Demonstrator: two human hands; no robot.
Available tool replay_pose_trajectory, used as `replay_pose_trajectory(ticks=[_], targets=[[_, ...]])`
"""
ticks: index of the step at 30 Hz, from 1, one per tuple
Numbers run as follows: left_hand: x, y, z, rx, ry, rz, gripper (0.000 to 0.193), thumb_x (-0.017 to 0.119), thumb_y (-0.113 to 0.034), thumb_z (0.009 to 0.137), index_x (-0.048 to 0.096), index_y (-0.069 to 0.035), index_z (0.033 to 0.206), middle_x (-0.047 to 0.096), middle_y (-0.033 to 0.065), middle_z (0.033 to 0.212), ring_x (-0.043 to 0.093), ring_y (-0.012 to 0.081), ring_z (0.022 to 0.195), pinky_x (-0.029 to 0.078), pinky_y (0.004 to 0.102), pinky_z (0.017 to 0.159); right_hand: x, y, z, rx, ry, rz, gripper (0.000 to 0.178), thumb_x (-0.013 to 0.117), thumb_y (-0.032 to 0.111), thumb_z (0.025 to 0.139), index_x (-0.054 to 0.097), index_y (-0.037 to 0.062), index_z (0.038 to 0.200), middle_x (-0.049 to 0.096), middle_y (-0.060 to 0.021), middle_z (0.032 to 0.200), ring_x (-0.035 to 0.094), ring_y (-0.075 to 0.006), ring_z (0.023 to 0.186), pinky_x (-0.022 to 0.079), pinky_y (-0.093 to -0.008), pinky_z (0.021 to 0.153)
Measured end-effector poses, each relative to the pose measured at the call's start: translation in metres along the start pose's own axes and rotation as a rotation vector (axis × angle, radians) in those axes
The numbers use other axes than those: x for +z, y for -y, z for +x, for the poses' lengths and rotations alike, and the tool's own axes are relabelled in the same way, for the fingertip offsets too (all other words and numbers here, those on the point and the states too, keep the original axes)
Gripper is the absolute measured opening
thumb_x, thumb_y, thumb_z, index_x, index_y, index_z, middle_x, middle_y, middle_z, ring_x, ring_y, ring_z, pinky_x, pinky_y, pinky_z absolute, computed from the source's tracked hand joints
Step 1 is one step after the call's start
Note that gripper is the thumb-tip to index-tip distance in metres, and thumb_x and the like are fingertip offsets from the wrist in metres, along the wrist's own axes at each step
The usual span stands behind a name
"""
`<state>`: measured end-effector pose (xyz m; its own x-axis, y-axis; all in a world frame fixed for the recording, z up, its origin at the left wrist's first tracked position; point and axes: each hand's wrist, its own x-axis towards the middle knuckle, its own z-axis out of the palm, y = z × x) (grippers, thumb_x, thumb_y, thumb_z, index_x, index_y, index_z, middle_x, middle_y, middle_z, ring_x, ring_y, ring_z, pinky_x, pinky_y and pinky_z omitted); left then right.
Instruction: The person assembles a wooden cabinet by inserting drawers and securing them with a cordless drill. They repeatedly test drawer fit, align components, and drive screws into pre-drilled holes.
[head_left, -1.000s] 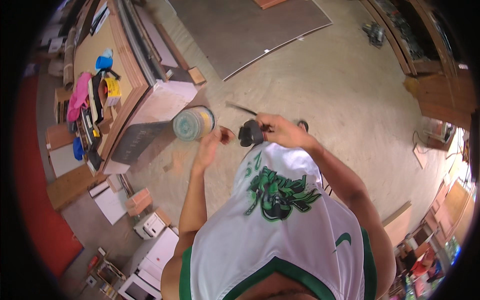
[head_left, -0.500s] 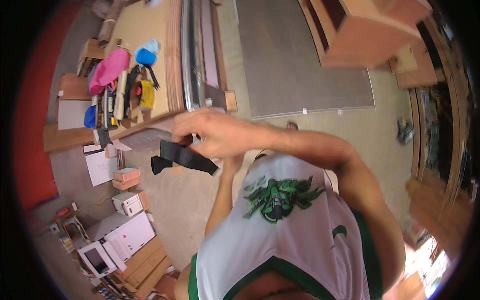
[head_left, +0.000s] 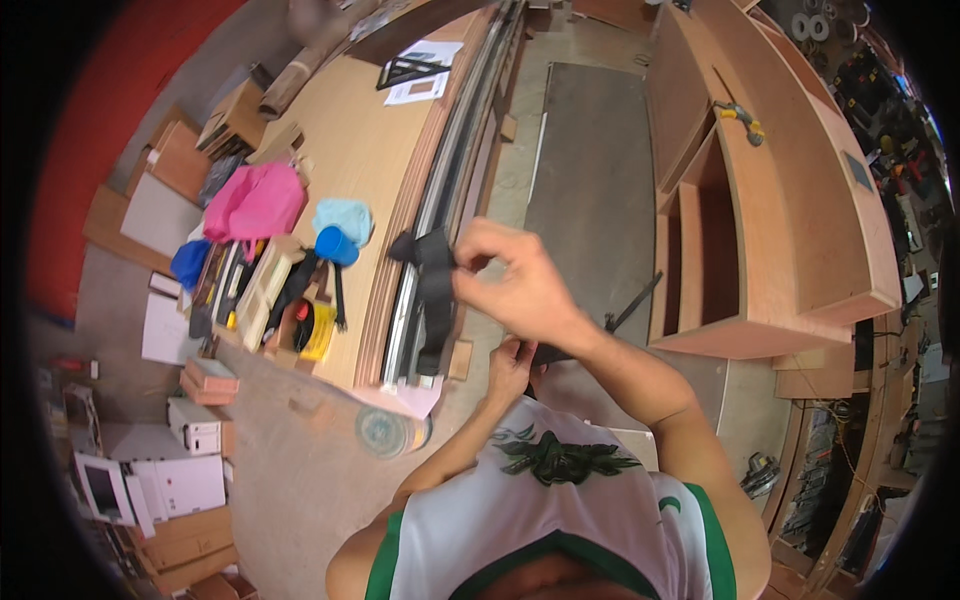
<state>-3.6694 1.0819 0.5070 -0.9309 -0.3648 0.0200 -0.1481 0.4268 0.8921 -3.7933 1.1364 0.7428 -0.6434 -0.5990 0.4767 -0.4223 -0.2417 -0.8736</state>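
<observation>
My right hand point(head_left: 525, 290) is raised in front of my chest, its thumb and fingers pinching a wide black strap point(head_left: 435, 305). The strap hangs down beside the stacked boards, with a bunched end at its upper left. Lower and closer to my body, my left hand point(head_left: 508, 372) has its fingers closed at the edge of a black band point(head_left: 553, 354), partly hidden behind my right forearm. A thin black strip point(head_left: 636, 302) sticks out on the far side of that forearm; whether it joins the band I cannot tell.
On the left, a stack of wooden boards point(head_left: 345, 130) carries a pink bag point(head_left: 256, 203), a blue cup point(head_left: 337, 245), a yellow tape measure point(head_left: 317, 332) and hand tools. A clear tub point(head_left: 390, 432) sits by its near corner. At right stands a wooden cabinet point(head_left: 780, 200) above a grey sheet point(head_left: 590, 150).
My right hand has moved right with the strap, which now hangs downward. My left hand shows more fully beside the black band. The view has turned, showing more of the cabinet and boards.
</observation>
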Motion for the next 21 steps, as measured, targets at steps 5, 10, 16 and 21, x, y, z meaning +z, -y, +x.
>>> replay_pose_trajectory(ticks=[5, 10, 16, 21], targets=[[-0.021, -0.023, 0.118, 0.052, 0.051, -0.216, 0.037, 0.058, -0.032, 0.102, 0.064, 0.003, 0.095, 0.059, 0.018, 0.08, 0.061, 0.0332, 0.072, 0.049, 0.0408, 0.068, -0.106, -0.116, 0.06, 0.398, -0.295, -0.013, 0.02, 0.067, 0.017, 0.096, 0.065, -0.0023, 0.101, 0.062, 0.0009, 0.089, 0.054, -0.0071, 0.083, 0.045, -0.0254, 0.076], [-0.091, -0.087, 0.229, 0.185, 0.038, -0.312, 0.039, 0.058, -0.035, 0.103, 0.068, 0.003, 0.107, 0.066, 0.0159, 0.098, 0.064, 0.0263, 0.09, 0.049, 0.0353, 0.083, -0.172, -0.221, 0.043, 0.754, -0.205, -0.07, 0.036, 0.065, 0.029, 0.1, 0.065, 0.002, 0.124, 0.064, -0.0009, 0.103, 0.053, -0.0101, 0.089, 0.043, -0.0255, 0.082], [-0.134, -0.112, 0.332, 0.241, -0.148, -0.421, 0.041, 0.058, -0.036, 0.103, 0.069, 0.003, 0.108, 0.068, 0.0127, 0.099, 0.063, 0.0226, 0.091, 0.049, 0.0333, 0.084, -0.152, -0.298, 0.065, 1.007, 0.183, 0.143, 0.05, 0.063, 0.036, 0.102, 0.056, 0.0082, 0.143, 0.063, 0.0049, 0.103, 0.055, -0.0078, 0.093, 0.042, -0.0223, 0.081], [-0.149, -0.107, 0.411, 0.26, -0.287, -0.335, 0.039, 0.058, -0.035, 0.104, 0.065, 0.002, 0.094, 0.061, 0.0084, 0.085, 0.057, 0.0178, 0.08, 0.046, 0.0316, 0.073, -0.149, -0.36, 0.14, 0.911, 0.504, 0.244, 0.06, 0.058, 0.038, 0.104, 0.044, 0.0008, 0.149, 0.058, -0.0001, 0.117, 0.057, -0.0111, 0.099, 0.045, -0.026, 0.091]])
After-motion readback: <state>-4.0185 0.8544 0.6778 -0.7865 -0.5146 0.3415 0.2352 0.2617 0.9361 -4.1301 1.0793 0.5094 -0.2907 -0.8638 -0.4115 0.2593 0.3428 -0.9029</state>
